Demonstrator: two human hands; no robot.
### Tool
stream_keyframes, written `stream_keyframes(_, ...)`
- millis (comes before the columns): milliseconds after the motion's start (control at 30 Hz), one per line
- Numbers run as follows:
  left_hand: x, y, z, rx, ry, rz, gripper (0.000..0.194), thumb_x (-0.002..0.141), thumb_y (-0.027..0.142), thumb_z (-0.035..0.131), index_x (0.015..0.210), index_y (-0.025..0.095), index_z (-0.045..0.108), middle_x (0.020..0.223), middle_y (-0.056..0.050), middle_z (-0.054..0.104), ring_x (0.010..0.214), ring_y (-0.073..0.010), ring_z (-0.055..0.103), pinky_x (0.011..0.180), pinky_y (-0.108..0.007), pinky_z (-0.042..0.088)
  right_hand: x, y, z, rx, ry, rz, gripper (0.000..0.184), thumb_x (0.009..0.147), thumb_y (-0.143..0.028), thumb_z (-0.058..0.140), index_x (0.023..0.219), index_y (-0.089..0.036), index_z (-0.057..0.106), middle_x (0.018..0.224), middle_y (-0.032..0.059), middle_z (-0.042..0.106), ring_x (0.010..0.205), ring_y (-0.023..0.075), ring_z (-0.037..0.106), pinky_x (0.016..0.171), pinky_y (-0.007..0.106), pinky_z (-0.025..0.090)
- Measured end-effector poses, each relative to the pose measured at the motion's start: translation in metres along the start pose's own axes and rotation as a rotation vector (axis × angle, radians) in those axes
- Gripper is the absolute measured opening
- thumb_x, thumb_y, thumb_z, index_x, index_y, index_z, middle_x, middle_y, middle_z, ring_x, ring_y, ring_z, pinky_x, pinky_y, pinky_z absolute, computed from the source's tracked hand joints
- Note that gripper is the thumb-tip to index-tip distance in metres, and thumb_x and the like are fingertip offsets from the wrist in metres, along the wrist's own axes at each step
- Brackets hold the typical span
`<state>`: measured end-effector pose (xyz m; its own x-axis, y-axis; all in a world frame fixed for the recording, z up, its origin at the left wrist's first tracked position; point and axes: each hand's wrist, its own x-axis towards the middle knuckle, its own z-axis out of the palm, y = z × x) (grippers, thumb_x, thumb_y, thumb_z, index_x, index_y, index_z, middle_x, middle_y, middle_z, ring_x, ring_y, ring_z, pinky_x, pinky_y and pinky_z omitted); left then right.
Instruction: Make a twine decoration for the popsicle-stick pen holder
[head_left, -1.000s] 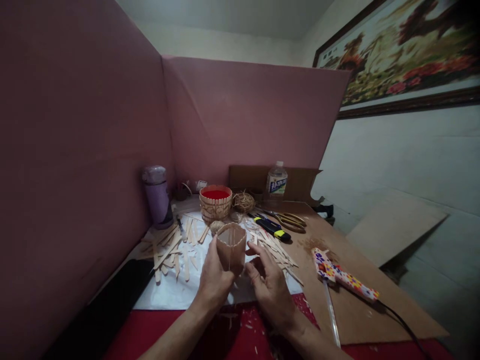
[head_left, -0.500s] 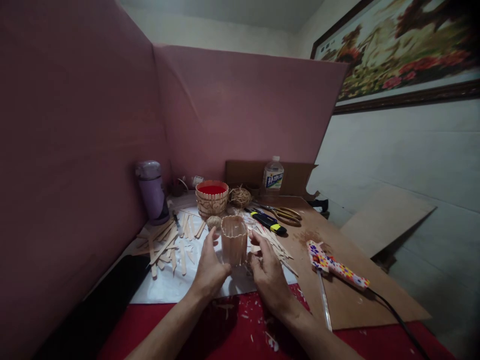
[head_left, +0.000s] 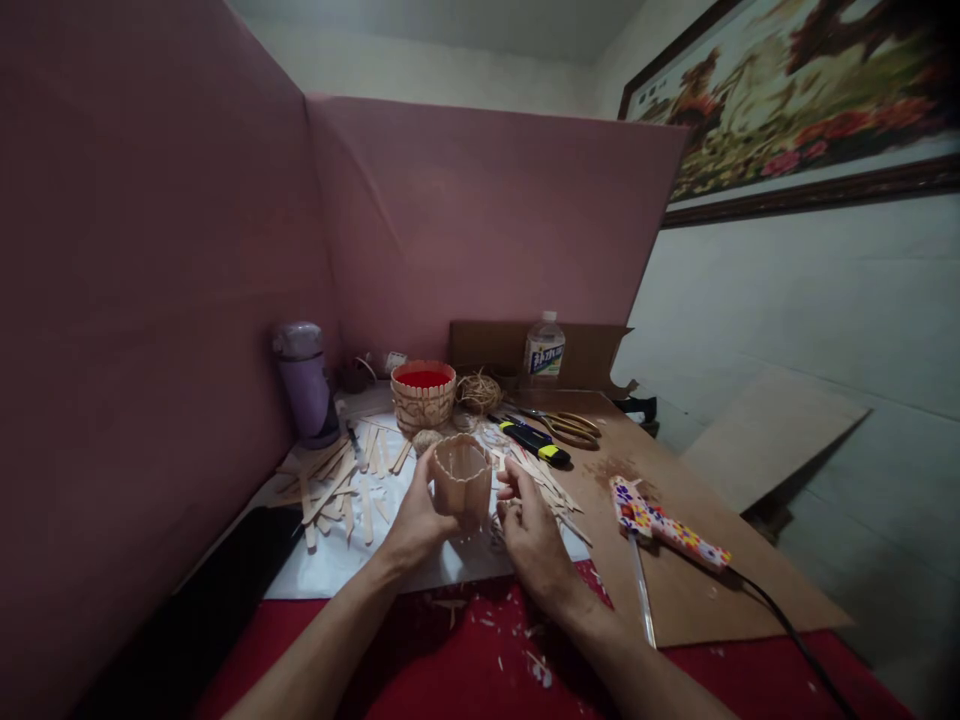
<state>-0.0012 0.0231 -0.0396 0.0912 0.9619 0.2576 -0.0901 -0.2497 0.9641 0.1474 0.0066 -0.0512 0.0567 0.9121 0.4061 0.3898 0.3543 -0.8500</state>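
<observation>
A purple flask [head_left: 304, 390] with a greyish lid stands by the far left corner of the white sheet [head_left: 322, 580]. At the far edge of the brown board [head_left: 720, 610], a clear plastic bottle [head_left: 545, 355] with a blue-and-white label stands upright before a cardboard strip [head_left: 487, 342]. Pink panels [head_left: 495, 220] rise behind the table's far and left edges; a framed picture [head_left: 795, 120] of flowers and animals hangs on the white wall [head_left: 885, 300] at right.

Left and right forearms [head_left: 330, 638] both bare, narrower at the wrists [head_left: 396, 563]; bare, slender fingers [head_left: 524, 488]
</observation>
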Motion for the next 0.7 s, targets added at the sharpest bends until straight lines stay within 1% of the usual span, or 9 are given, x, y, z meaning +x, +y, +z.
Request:
stream_keyframes(67,0.002,-0.001,-0.001,0.01,-0.008,0.007,0.076,0.046,0.015,0.074,0.116,0.018,0.046,0.112,-0.008,0.056,0.1,-0.0241,0.054,0.08,-0.032,0.046,0.0,-0.003,-0.001,0.019,0.018,0.007,0.049,0.075,-0.011,0.038,0.124,-0.015,0.041,0.11,0.01,0.052,0.093,0.018,0.053,0.085,0.036,0.044)
stream_keyframes(100,0.003,-0.001,-0.001,0.019,0.007,0.01,0.072,0.047,0.015,0.074,0.114,0.017,0.046,0.109,-0.008,0.057,0.098,-0.0237,0.055,0.079,-0.031,0.046,0.0,-0.004,-0.002,0.027,0.031,0.008,0.048,0.076,-0.013,0.039,0.124,-0.015,0.041,0.11,0.01,0.052,0.093,0.0179,0.053,0.084,0.035,0.045)
stream_keyframes(233,0.007,-0.004,-0.002,0.094,0.162,0.045,0.067,0.05,0.019,0.073,0.11,0.016,0.044,0.104,-0.007,0.057,0.093,-0.0219,0.055,0.076,-0.031,0.046,0.001,-0.005,-0.002,0.039,0.059,0.009,0.044,0.078,-0.019,0.043,0.122,-0.015,0.042,0.11,0.0109,0.052,0.096,0.019,0.052,0.081,0.034,0.045)
stream_keyframes(300,0.008,-0.006,-0.002,0.146,0.195,0.043,0.067,0.052,0.02,0.073,0.111,0.017,0.042,0.103,-0.007,0.056,0.091,-0.0211,0.055,0.074,-0.03,0.046,0.001,-0.004,-0.002,0.039,0.058,0.0,0.043,0.078,-0.019,0.044,0.121,-0.015,0.043,0.11,0.0109,0.053,0.097,0.0191,0.052,0.08,0.034,0.045)
stream_keyframes(400,0.008,-0.008,-0.003,0.159,0.177,0.043,0.072,0.05,0.015,0.071,0.115,0.018,0.039,0.106,-0.007,0.055,0.094,-0.0212,0.054,0.076,-0.031,0.045,0.001,-0.004,-0.002,0.05,0.061,-0.012,0.043,0.078,-0.018,0.045,0.121,-0.016,0.043,0.11,0.0105,0.054,0.095,0.0185,0.053,0.079,0.033,0.046)
stream_keyframes(500,0.008,-0.01,-0.006,0.097,0.149,0.052,0.078,0.048,0.006,0.067,0.119,0.018,0.038,0.117,-0.008,0.05,0.105,-0.0226,0.05,0.086,-0.033,0.042,0.001,-0.005,-0.002,0.057,0.068,-0.008,0.042,0.078,-0.018,0.045,0.12,-0.015,0.044,0.11,0.0107,0.054,0.094,0.0184,0.053,0.078,0.033,0.046)
stream_keyframes(567,0.009,-0.011,-0.008,0.057,0.124,0.049,0.079,0.047,0.003,0.063,0.12,0.018,0.038,0.121,-0.009,0.049,0.109,-0.0238,0.048,0.089,-0.034,0.041,0.0,-0.007,-0.003,0.057,0.067,-0.004,0.041,0.078,-0.019,0.045,0.12,-0.015,0.044,0.11,0.0109,0.054,0.094,0.0183,0.053,0.077,0.033,0.046)
stream_keyframes(633,0.009,-0.011,-0.01,0.045,0.11,0.039,0.081,0.046,0.002,0.061,0.122,0.018,0.038,0.121,-0.009,0.049,0.11,-0.0247,0.047,0.089,-0.034,0.041,0.0,-0.008,-0.003,0.062,0.061,-0.005,0.041,0.079,-0.019,0.045,0.12,-0.015,0.044,0.109,0.0106,0.054,0.094,0.0181,0.053,0.077,0.032,0.046)
stream_keyframes(700,0.009,-0.011,-0.009,0.045,0.095,0.036,0.083,0.046,0.003,0.062,0.124,0.018,0.036,0.121,-0.009,0.049,0.11,-0.0246,0.048,0.09,-0.034,0.041,0.0,-0.008,-0.003,0.07,0.055,-0.007,0.041,0.079,-0.019,0.044,0.12,-0.015,0.044,0.108,0.0103,0.054,0.093,0.0179,0.053,0.076,0.032,0.046)
